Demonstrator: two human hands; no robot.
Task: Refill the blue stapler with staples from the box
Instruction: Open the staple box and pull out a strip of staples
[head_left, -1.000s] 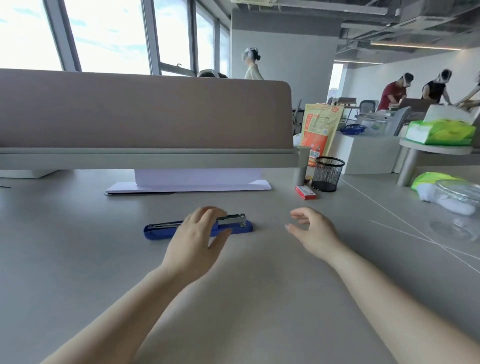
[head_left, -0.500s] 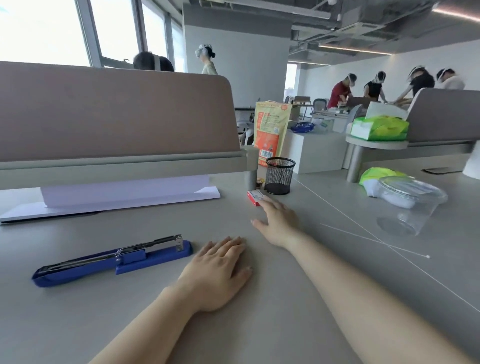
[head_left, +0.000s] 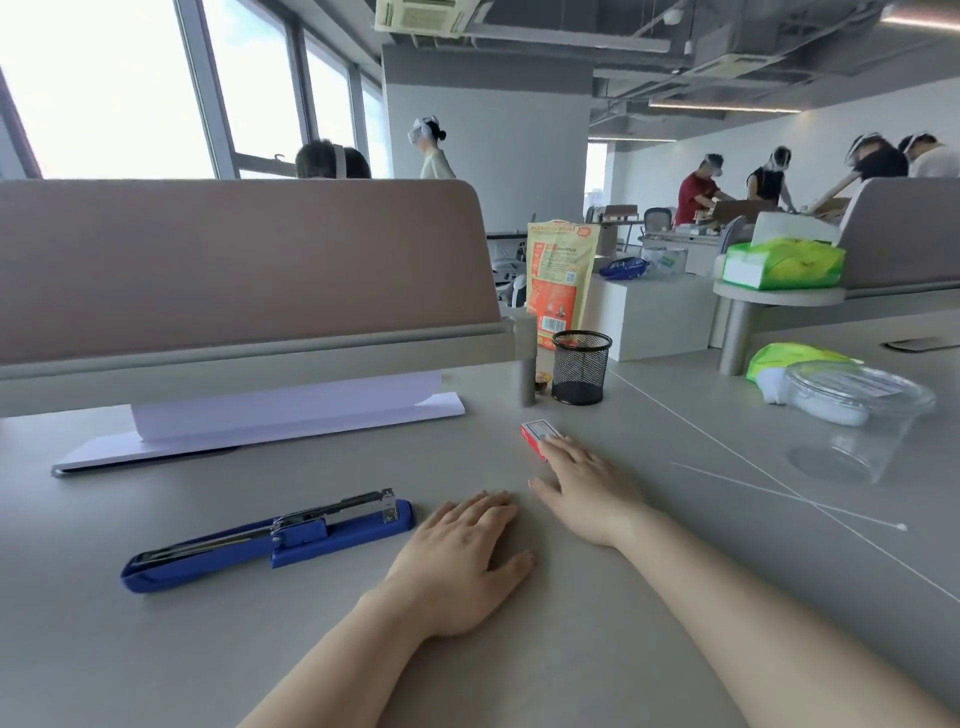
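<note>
The long blue stapler (head_left: 270, 540) lies on the grey desk at the left, its metal magazine arm raised off the blue base. My left hand (head_left: 462, 561) rests flat on the desk just right of the stapler's front end, holding nothing. The small red and white staple box (head_left: 537, 435) lies farther back. My right hand (head_left: 587, 488) reaches to it, fingertips laid on its near end, fingers spread; the box stays on the desk.
A black mesh pen cup (head_left: 580, 368) stands behind the box beside a partition post (head_left: 525, 364). A clear plastic tub (head_left: 857, 415) sits at the right. A stack of white paper (head_left: 270, 415) lies under the desk divider (head_left: 234, 270). People work in the background.
My left hand let go of the stapler and settled flat on the desk to its right. My right hand stretched forward onto the staple box. The view has swung right.
</note>
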